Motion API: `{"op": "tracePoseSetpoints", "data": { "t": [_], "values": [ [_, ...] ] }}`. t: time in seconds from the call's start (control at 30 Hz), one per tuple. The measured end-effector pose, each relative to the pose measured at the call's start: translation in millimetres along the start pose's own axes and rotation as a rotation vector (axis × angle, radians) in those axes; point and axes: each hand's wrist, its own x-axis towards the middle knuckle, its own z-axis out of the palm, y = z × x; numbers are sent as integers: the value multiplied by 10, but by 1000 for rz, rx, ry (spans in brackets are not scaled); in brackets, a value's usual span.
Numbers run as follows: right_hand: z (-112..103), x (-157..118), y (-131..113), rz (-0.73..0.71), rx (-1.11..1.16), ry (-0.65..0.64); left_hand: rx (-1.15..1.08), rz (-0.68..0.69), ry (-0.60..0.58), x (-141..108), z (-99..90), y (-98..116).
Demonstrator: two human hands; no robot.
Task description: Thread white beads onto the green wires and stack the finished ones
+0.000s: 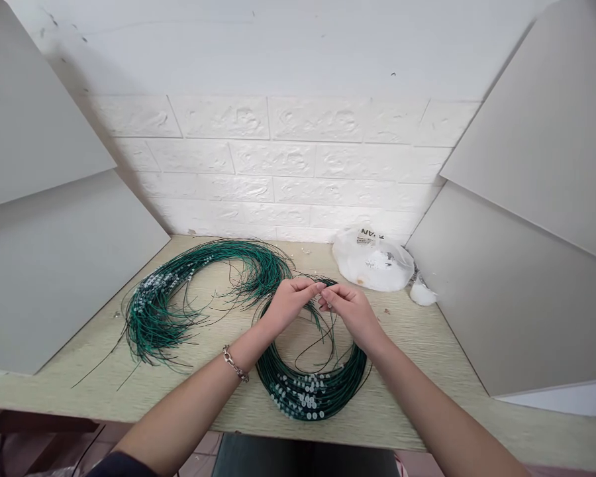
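My left hand (pixel 293 299) and my right hand (pixel 350 309) meet fingertip to fingertip over the far side of a coiled bundle of dark green cords (pixel 265 361). Thumb and forefinger of each hand are pinched together. What they grip is too small to make out, though thin dark cord ends hang just below the fingers. Small white beads (pixel 308 394) are threaded along the near side of this coil. To the left lies a second curved bundle of green cords (pixel 228 248), loose at its ends, with white beads along its left part.
A white plastic bag (pixel 372 262) holding small white pieces rests near the wall, with a smaller white bag (pixel 422 293) beside it. Grey panels (pixel 69 265) border the wooden table (pixel 402 397) on both sides. White brick-patterned wall (pixel 293 159) stands behind.
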Motion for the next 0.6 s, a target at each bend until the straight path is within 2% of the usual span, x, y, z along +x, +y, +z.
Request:
{"op": "tracePoseSetpoints", "data": {
  "t": [0.2,0.37,0.6],
  "values": [
    [37,-9,95,-16,122,55,-114,-68,105,-2,35,-25],
    [94,-10,134,-42,202,86,-347,-114,170,13,54,-77],
    [149,-33,69,-32,126,69,-509,-158,189,39,-2,-119]
  ]
}}
